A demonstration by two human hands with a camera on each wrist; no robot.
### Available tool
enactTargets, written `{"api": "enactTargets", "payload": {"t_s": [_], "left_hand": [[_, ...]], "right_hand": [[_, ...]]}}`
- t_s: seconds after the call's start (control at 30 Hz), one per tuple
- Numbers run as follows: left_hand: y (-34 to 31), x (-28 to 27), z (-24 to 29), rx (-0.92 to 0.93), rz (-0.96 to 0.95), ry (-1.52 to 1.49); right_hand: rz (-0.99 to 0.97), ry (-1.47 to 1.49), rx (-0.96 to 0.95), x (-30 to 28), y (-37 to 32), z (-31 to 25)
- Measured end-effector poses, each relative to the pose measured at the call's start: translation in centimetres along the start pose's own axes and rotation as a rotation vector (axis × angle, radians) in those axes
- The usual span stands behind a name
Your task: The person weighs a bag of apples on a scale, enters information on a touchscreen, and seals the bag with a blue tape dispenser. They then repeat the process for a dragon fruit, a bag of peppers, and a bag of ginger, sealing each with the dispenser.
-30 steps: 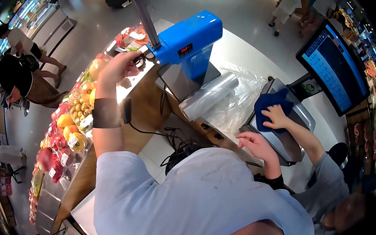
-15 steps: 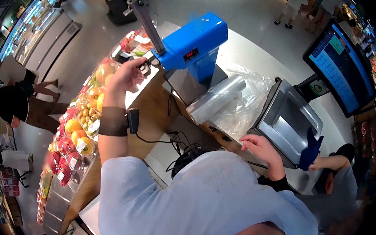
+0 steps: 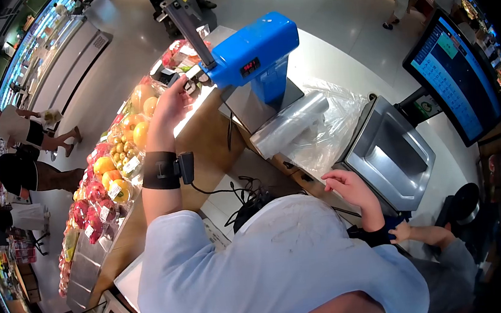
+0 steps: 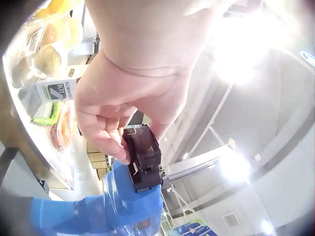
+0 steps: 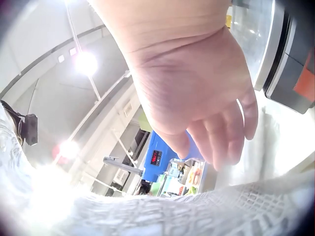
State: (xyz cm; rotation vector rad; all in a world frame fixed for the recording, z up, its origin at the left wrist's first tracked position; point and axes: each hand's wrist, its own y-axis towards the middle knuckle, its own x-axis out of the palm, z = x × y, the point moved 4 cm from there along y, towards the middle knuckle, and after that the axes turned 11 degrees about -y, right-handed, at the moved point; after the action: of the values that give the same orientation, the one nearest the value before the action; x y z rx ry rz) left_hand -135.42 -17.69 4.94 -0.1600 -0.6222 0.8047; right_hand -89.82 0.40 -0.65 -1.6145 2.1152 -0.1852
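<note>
My left hand (image 3: 174,106) reaches to the near end of a blue machine (image 3: 252,47) with a small red number display. In the left wrist view its thumb and fingers pinch a black block-like part (image 4: 142,157) at that end; the inside of the grip is partly hidden. My right hand (image 3: 350,186) hovers in front of my body with fingers loosely bent, holding nothing. Beside it stands a weighing scale (image 3: 378,171) with a metal top. In the right wrist view the right hand (image 5: 197,93) hangs with fingers apart, the blue machine beyond it.
A roll of clear plastic bags (image 3: 290,125) lies between machine and scale. Wrapped fruit (image 3: 121,157) lines the counter on the left. A monitor (image 3: 454,76) stands at right. Another person's hand (image 3: 401,232) with dark blue cloth is by the scale's near corner. Black cables (image 3: 245,193) hang below.
The other person's hand with the blue cloth has drawn off the scale's top toward the near side. My left hand stays at the machine; my right hand has barely moved.
</note>
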Motion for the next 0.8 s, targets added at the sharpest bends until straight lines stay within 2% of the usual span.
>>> {"api": "enactTargets", "payload": {"t_s": [0.13,0.33,0.47,0.57,0.67,0.77,0.8], "left_hand": [[-0.8,1.2,0.0,0.043,-0.017,-0.079],[-1.5,1.8,-0.5,0.084,0.102,-0.05],[-2.2,1.6,-1.5,0.018,0.104,-0.075],[-3.4,2.0,-2.3,-0.004,-0.002,-0.059],[-3.6,1.8,-2.5,0.105,0.039,-0.116],[-3.8,2.6,-2.5,0.104,0.042,-0.139],[-4.0,2.7,-2.6,0.136,0.094,-0.15]], "right_hand": [[-0.019,-0.003,0.0,0.0,-0.3,0.5],[0.027,-0.011,0.002,-0.8,-2.1,0.9],[0.054,0.027,-0.052,-1.3,-2.6,2.1],[0.061,0.031,-0.054,-1.6,-3.2,2.1],[0.046,0.003,-0.046,-2.0,-3.4,2.4],[0.031,-0.028,-0.027,-2.1,-3.3,2.3],[0.028,-0.034,-0.03,-2.0,-3.3,2.1]]}}
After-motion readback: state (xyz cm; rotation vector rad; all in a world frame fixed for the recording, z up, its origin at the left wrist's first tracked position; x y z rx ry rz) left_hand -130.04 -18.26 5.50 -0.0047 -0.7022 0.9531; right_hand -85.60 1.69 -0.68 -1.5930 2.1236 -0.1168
